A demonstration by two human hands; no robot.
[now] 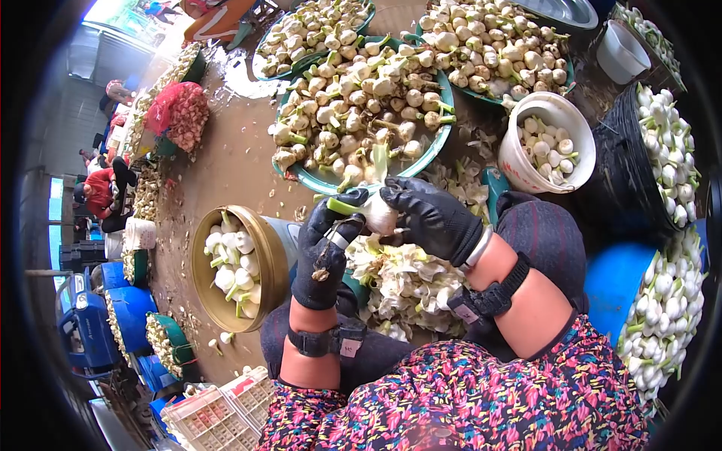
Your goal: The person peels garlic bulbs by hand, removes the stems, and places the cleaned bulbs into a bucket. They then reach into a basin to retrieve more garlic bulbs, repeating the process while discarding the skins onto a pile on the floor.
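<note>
My left hand, in a black glove, is closed round the green stem end of a garlic bulb. A pale band shows across its fingers, and a scrap of brown skin clings below. My right hand, gloved too, grips the bulb's other side with thumb and fingers. The bulb is white with a pinkish tint. Just beyond my hands stands a green-rimmed basin heaped with unpeeled garlic bulbs. Loose peeled skins lie in a pile between my knees, below both hands.
A tan bucket of white bulbs stands at left, a white bucket of bulbs at right. Blue tub and black tub sit at far right, full. A crate lies lower left. A person sits far left.
</note>
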